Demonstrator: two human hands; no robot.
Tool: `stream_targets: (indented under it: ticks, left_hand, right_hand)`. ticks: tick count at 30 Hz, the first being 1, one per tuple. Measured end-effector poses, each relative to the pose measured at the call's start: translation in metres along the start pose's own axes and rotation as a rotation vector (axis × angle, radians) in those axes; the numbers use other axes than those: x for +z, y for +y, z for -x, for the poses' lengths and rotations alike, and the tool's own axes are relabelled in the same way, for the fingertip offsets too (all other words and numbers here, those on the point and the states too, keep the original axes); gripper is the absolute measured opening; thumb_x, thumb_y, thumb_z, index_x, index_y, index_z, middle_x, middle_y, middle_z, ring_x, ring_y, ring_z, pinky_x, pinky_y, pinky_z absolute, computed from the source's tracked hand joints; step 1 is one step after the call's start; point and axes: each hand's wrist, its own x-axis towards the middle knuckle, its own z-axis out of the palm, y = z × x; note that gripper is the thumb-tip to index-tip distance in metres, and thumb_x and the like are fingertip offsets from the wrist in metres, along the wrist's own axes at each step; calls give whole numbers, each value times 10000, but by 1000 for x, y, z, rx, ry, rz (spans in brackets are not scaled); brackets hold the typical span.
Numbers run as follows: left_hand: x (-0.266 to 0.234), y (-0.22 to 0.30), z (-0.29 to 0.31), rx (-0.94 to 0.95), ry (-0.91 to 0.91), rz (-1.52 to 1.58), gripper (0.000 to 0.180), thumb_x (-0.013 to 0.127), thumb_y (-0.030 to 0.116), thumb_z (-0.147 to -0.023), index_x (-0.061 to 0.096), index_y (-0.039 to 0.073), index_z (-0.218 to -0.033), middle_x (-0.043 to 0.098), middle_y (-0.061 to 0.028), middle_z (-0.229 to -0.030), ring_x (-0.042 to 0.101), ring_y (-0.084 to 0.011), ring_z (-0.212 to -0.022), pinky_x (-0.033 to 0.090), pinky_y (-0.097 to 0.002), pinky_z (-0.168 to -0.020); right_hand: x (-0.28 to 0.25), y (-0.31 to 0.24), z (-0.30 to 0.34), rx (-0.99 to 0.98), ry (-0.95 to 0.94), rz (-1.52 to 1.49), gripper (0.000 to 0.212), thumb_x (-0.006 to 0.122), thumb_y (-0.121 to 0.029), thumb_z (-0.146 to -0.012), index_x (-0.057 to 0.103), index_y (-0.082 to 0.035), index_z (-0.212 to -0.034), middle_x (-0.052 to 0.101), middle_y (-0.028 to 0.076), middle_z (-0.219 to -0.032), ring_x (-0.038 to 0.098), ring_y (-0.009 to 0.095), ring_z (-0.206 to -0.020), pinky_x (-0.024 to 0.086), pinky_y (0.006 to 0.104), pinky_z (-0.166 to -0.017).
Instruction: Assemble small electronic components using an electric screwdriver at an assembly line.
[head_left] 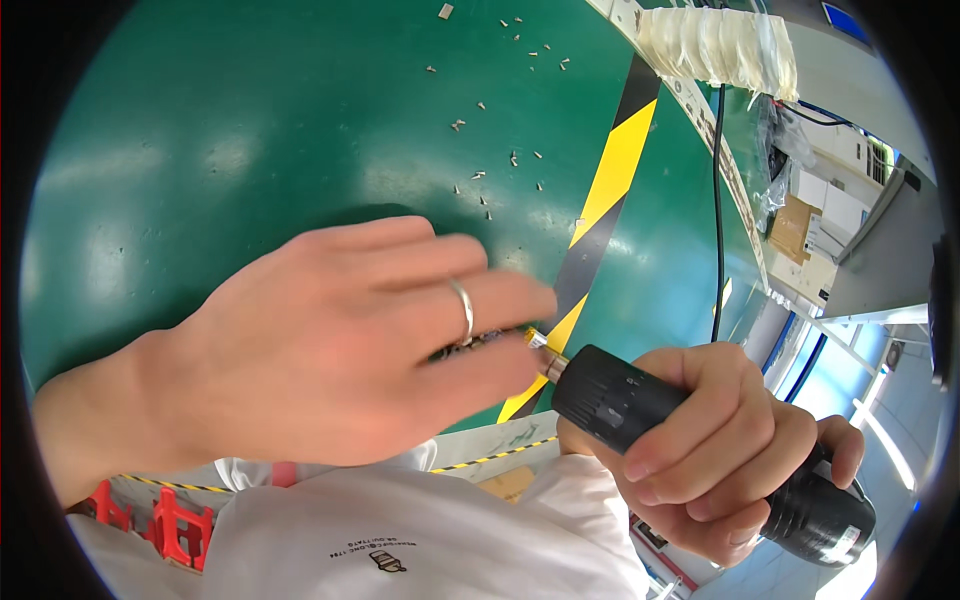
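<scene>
A black electric screwdriver (pixel 618 398) is gripped in my right hand (pixel 715 450), its fingers wrapped round the body. The metal nose of the tool points left and reaches my left fingertips. My left hand (pixel 345 335), with a ring on one finger, is bent over the table, slightly blurred. Between its fingers shows a sliver of a small dark part (pixel 478 345) with shiny bits; most of it is hidden, so its kind cannot be made out. A yellowish, silvery bit (pixel 536 338) shows where the screwdriver's nose meets the fingers. Several small screws (pixel 479 175) lie scattered beyond my hands.
The green tabletop (pixel 250 130) carries a yellow and black striped tape (pixel 612 180) near its right side. A black cable (pixel 717 210) hangs on the right. A wrapped whitish tube (pixel 720 48) is at the far right. Red plastic pieces (pixel 180 528) stand at the lower left.
</scene>
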Motion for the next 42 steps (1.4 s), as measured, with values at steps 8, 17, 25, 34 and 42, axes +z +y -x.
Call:
stream_targets:
  ticks: [8,17,25,34,42]
  left_hand:
    - [-5,0,3,-2,-11,-95,216,799,133,-692,702,44,-864,671,-59,-973,586,-218,-777,478,-332,-631]
    - [-6,4,-4,-60,-86,-147,449,813,277,-625,738,34,-996,642,-91,-1306,576,-299,-1228,498,-456,-1018]
    - [1,4,-1,-44,-196,-239,488,815,349,-580,743,90,-987,610,-46,-1378,515,-289,-1356,429,-479,-1184]
    - [4,3,1,-63,-170,-240,490,825,326,-546,743,97,-971,615,-39,-1363,518,-285,-1352,433,-470,-1182]
    - [3,2,2,-76,-197,-261,487,829,301,-523,748,94,-956,620,-33,-1346,522,-284,-1346,441,-465,-1173]
  right_hand:
    - [7,-5,-1,-39,72,-107,457,667,-3,-855,417,13,-1237,546,24,-651,528,113,-395,523,239,-363]
    - [-6,-17,4,118,-33,62,513,655,-17,-847,401,15,-1291,565,44,-667,533,130,-384,530,258,-352]
    - [-4,-17,4,194,-142,76,507,657,-14,-810,420,18,-1256,582,47,-645,527,137,-379,540,271,-347]
    - [-12,-21,1,426,-209,-54,210,724,-37,-913,571,63,-810,608,158,-591,571,252,-425,519,341,-394]
    - [-5,-9,0,267,-321,3,528,601,-91,-1010,353,-101,-1475,564,71,-786,583,164,-516,596,316,-463]
